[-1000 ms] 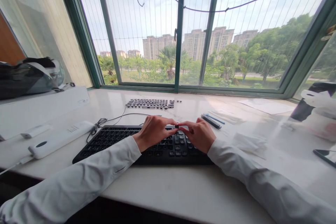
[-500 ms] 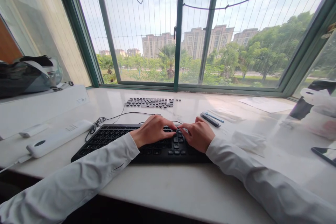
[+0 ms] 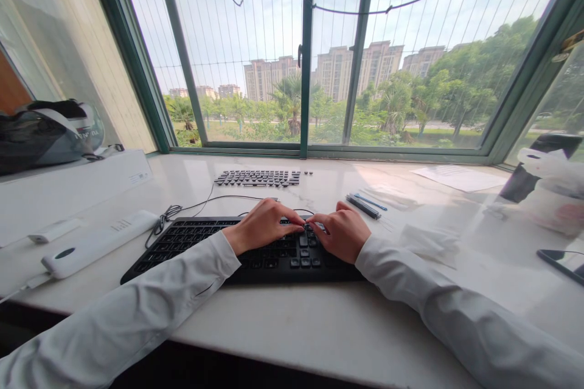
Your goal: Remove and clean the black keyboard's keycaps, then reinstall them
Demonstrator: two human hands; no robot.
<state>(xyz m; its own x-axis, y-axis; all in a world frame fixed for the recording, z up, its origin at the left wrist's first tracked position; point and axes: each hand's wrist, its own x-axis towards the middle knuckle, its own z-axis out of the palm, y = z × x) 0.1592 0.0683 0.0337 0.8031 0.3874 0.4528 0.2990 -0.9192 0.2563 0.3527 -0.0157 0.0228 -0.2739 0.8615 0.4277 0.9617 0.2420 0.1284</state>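
Note:
A black keyboard point(image 3: 177, 249) lies on the white sill, with many key positions bare of keycaps. Over its upper right part, my left hand point(image 3: 265, 225) has thumb and index finger pinched together at the keys. My right hand point(image 3: 343, 232) meets it from the other side, its fingers also pinched at the same spot. Whatever sits between the fingertips is too small and covered to make out. Just below them, a few navigation keycaps point(image 3: 305, 253) are seated on the board. Loose black keycaps point(image 3: 258, 178) lie in rows behind the keyboard.
A coiled black cable point(image 3: 170, 216) rests at the keyboard's left corner. Farther left are a white power strip point(image 3: 98, 244) and a helmet point(image 3: 50, 134) on a white box point(image 3: 104, 182). To the right lie pens point(image 3: 364, 205), crumpled plastic point(image 3: 429, 243), paper point(image 3: 456, 177) and a phone point(image 3: 563, 262).
The view has shifted slightly, so everything sits a little farther left. Both hands stay pinched at the same part of the keyboard, with only small finger movements.

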